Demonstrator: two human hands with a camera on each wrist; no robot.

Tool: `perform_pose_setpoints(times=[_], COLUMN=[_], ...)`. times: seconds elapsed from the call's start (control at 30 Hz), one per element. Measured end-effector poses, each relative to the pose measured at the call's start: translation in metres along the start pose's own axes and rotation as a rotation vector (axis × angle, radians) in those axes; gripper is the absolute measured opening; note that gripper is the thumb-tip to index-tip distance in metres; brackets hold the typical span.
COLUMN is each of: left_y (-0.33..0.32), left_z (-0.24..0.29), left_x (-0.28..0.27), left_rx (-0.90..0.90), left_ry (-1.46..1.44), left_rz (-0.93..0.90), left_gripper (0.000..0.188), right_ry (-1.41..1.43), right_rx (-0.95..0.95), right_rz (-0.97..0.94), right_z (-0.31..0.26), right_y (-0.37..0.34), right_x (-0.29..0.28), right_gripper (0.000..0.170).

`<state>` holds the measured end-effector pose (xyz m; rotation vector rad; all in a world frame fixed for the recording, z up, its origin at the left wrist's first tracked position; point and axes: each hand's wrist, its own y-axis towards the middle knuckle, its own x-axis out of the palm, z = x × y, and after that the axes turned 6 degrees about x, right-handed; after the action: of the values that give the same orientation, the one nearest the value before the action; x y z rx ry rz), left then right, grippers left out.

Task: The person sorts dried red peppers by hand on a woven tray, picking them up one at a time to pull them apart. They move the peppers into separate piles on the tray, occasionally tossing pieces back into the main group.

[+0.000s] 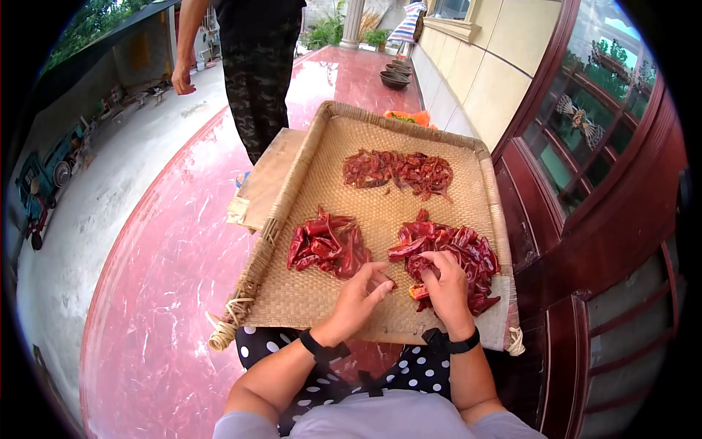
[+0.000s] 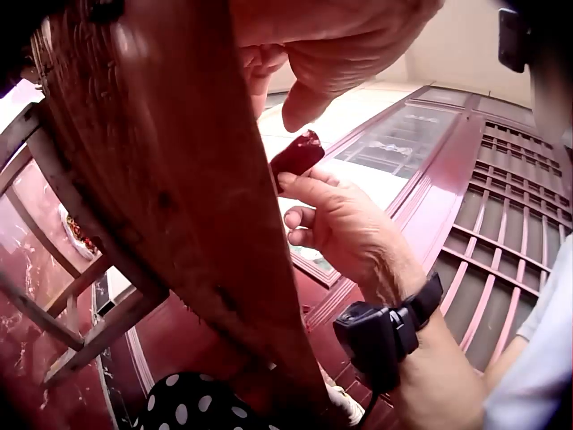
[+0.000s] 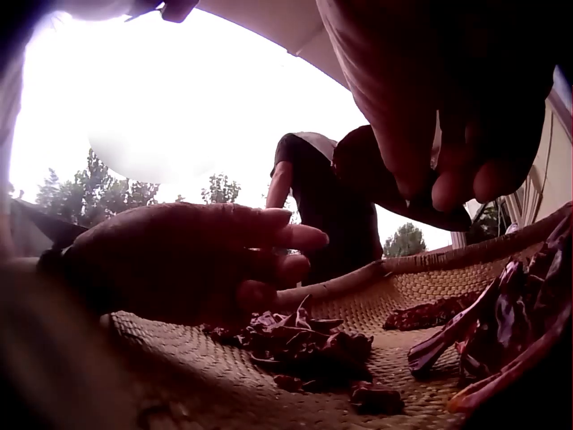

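My right hand (image 1: 447, 287) pinches a dried red chili (image 2: 301, 154) between thumb and fingers, low over the right-hand heap of chilies (image 1: 479, 256). The chili's broken end shows in the left wrist view. My left hand (image 1: 357, 298) hovers beside it, palm turned inward, fingers loosely extended and nothing visible between them. A small dark red scrap (image 1: 390, 284) shows by its fingertips. Another heap of chilies (image 1: 327, 241) lies just beyond the left hand. Farther back is a heap of small, broken-looking chili pieces (image 1: 398, 173). All three heaps sit on a woven tray (image 1: 292, 298).
The tray's raised rim (image 1: 289, 197) runs along its sides and back. A wooden bench (image 1: 274, 175) stands at its left. A person in camouflage trousers (image 1: 256, 73) stands beyond it. Dark red door (image 1: 541, 197) closes the right side; stacked dark bowls (image 1: 396, 74) sit by the wall.
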<state>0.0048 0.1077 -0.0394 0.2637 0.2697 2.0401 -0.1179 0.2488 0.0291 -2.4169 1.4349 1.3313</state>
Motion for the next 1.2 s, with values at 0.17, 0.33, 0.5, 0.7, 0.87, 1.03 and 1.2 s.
perform_pose_setpoints(times=[0.17, 0.33, 0.5, 0.7, 0.87, 1.03, 1.2], left_y=[0.0, -0.001, 0.0, 0.01, 0.008, 0.005, 0.001], left_z=[-0.011, 0.001, 0.006, 0.009, 0.0, 0.002, -0.006], left_x=[0.002, 0.007, -0.006, -0.02, -0.017, -0.008, 0.003], left_rx=[-0.067, -0.005, -0.167, -0.16, -0.341, -0.293, -0.131], left_ry=[-0.173, -0.181, -0.228, -0.689, -0.511, -0.278, -0.132], left_rz=[-0.117, -0.019, -0.031, 0.398, 0.276, -0.018, -0.04], left_gripper=[0.035, 0.03, 0.023, 0.046, 0.036, 0.026, 0.032], right_ry=[0.639, 0.631, 0.549, 0.402, -0.211, -0.334, -0.143], right_rx=[0.215, 0.207, 0.222, 0.318, 0.157, 0.082, 0.207], right_rz=[-0.218, -0.272, -0.112, 0.14, -0.079, -0.163, -0.059], right_z=[-0.001, -0.004, 0.001, 0.037, 0.037, 0.05, 0.037], right_y=[-0.02, -0.022, -0.022, -0.016, -0.028, -0.035, -0.025], right_x=[0.038, 0.043, 0.038, 0.009, 0.002, 0.016, 0.011], right_gripper=[0.026, 0.023, 0.025, 0.025, 0.026, 0.026, 0.025])
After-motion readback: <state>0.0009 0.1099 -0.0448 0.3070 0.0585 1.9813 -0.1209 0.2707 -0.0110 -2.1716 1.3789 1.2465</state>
